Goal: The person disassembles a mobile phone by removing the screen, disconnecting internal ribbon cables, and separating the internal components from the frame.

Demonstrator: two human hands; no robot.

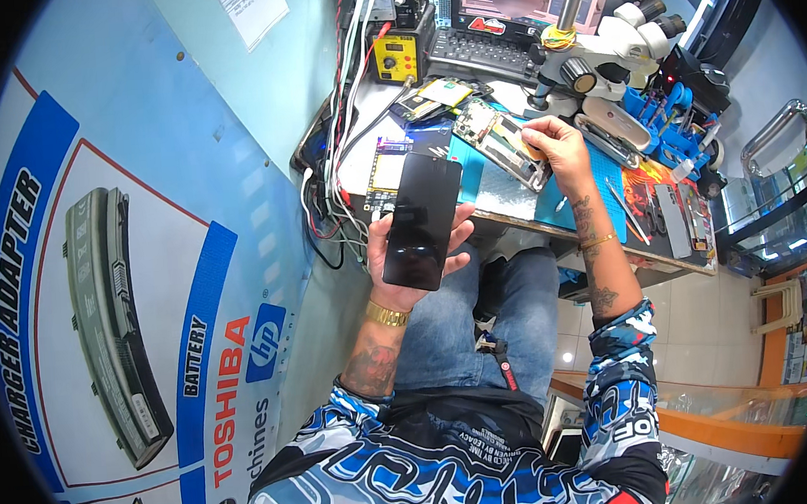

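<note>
A black, glossy phone screen panel rests in my left hand, its dark face up, with the fingers curled round its right edge and the thumb on its left. Over the bench, my right hand has its thumb and fingers pinched at the right edge of an opened phone body. That body lies tilted on the bench, its inner frame and parts bare. Under it is a blue work mat. What the right fingertips grip is partly hidden.
A microscope stands behind the bench, beside a laptop. A yellow bench station and hanging cables are at the back left. Blue tool holders, a grey case and tweezers lie right. A wall borders the left.
</note>
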